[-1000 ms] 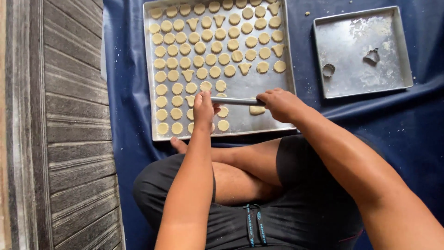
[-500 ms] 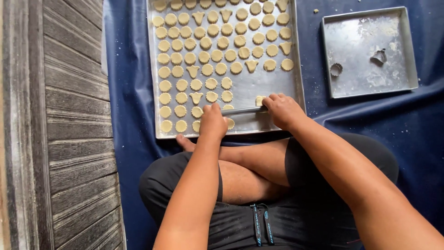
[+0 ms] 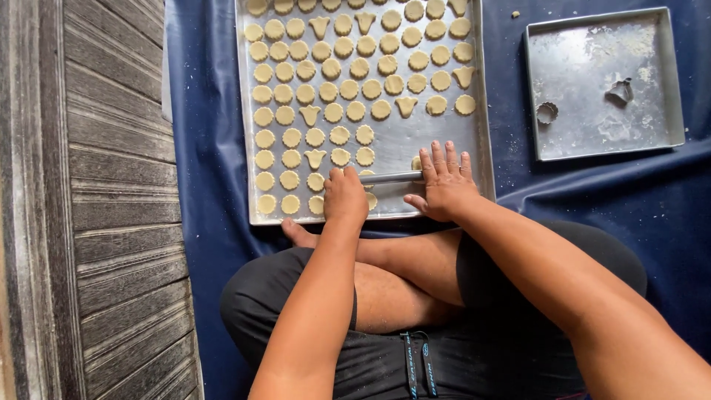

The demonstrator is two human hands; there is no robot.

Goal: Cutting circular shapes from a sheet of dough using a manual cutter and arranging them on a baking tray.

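Observation:
A large metal baking tray lies on a blue cloth, filled with rows of pale cut-out dough cookies, round and bell-shaped. My left hand is closed around a thin metal knife or spatula that lies flat across the tray's near end, beside a round cookie. My right hand rests flat with fingers spread on the blade's far end, near the tray's right rim. A small piece of dough peeks out by its fingers.
A smaller square metal tray at the right holds two metal cookie cutters and flour dust. Grey wooden planks run along the left. My crossed legs in black shorts sit just below the large tray.
The left hand has slid onto the tool near the tray's front edge. The right hand has opened from a loose grip and now lies flat on the blade.

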